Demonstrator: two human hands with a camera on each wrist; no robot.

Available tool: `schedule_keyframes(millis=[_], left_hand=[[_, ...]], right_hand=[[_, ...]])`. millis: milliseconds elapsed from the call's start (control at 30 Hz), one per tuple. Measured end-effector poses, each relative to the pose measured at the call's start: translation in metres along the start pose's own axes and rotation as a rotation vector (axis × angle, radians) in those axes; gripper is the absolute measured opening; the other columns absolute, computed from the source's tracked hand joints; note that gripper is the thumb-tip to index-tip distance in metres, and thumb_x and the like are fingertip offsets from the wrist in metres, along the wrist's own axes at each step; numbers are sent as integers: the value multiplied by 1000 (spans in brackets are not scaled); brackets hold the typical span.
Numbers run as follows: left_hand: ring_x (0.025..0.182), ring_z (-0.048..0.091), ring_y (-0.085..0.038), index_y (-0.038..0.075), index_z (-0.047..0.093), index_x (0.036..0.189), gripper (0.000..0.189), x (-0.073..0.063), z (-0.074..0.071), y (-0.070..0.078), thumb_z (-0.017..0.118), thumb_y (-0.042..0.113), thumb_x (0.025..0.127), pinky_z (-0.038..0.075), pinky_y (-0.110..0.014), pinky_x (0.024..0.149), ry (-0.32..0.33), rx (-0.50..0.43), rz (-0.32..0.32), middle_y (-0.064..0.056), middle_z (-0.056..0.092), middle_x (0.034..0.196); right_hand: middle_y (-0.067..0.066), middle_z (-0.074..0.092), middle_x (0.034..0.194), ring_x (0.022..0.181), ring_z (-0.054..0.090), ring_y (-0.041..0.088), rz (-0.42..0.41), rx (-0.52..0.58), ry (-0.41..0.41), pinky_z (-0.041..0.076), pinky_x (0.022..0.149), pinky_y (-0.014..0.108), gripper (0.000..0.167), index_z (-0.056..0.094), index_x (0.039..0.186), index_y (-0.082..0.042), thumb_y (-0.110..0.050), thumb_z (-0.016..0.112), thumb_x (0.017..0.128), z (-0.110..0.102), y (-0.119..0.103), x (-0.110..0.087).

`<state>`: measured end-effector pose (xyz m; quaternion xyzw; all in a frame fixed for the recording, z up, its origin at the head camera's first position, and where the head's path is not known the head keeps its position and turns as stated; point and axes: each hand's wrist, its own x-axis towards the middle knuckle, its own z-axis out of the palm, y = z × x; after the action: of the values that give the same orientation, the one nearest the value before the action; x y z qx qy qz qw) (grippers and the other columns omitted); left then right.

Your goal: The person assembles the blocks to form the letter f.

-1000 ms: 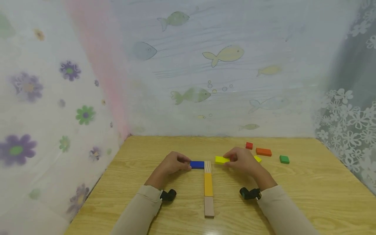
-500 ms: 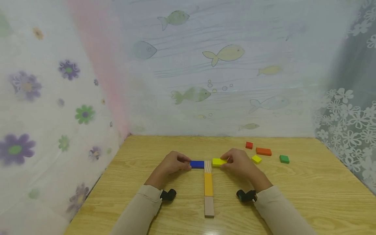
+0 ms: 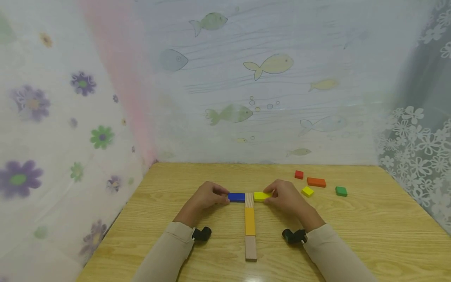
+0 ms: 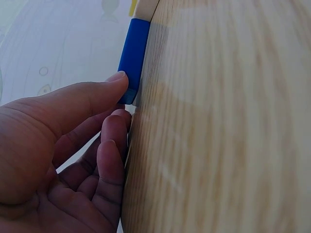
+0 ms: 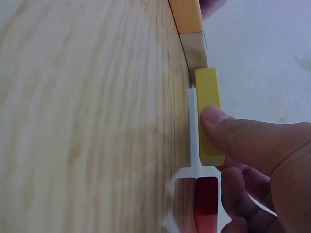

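Observation:
My left hand pinches the outer end of a blue block, its thumb along the near side in the left wrist view. The blue block's other end meets a pale wood-grain block. On the opposite side, my right hand grips a yellow block between thumb and fingers, its inner end right at the pale block. Below the pale block, an orange-yellow block and a greyish-brown block continue the line toward me, so the blocks form a T. The fingers behind the yellow block are partly hidden.
On the wooden table, to the right, lie a small red block, a longer orange-red block, a small yellow block and a green block. Fish-patterned sheeting hangs behind the table.
My right hand has moved left with the yellow block, closing the gap to the pale block and uncovering the small yellow block. My left hand and the blue block have stayed in place.

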<state>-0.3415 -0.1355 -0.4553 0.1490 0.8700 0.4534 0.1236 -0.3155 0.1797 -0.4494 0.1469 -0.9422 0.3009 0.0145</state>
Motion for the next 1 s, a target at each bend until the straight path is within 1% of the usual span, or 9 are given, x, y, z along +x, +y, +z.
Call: schedule_keyframes(millis=[133, 400, 833, 1000], left_hand=[[104, 66, -19, 15, 81, 113, 26, 0, 1, 1, 83, 23, 89, 57, -38, 88, 1, -7, -1, -1, 75, 113], [101, 65, -18, 14, 81, 112, 25, 0, 1, 1, 84, 22, 89, 56, -37, 88, 12, -5, -2, -1, 76, 110], [101, 65, -18, 14, 81, 112, 25, 1, 3, 1, 85, 21, 88, 57, -37, 88, 26, -5, -14, -1, 76, 109], [100, 65, -18, 13, 81, 113, 27, 1, 3, 1, 85, 21, 87, 56, -37, 87, 20, 4, -3, -1, 76, 109]], right_hand=[[0, 71, 106, 82, 58, 14, -11, -11, 0, 51, 73, 30, 27, 81, 113, -14, -20, 86, 87, 1, -1, 0], [0, 71, 105, 81, 56, 13, -46, -29, 10, 50, 71, 28, 26, 81, 110, -14, -20, 86, 86, 3, 0, 0], [0, 71, 105, 81, 56, 13, -31, -25, 6, 50, 71, 28, 26, 81, 110, -15, -21, 87, 86, 3, -1, 0], [0, 72, 106, 81, 56, 13, -29, -23, 6, 49, 72, 29, 26, 81, 109, -15, -21, 87, 85, 4, -1, 0]])
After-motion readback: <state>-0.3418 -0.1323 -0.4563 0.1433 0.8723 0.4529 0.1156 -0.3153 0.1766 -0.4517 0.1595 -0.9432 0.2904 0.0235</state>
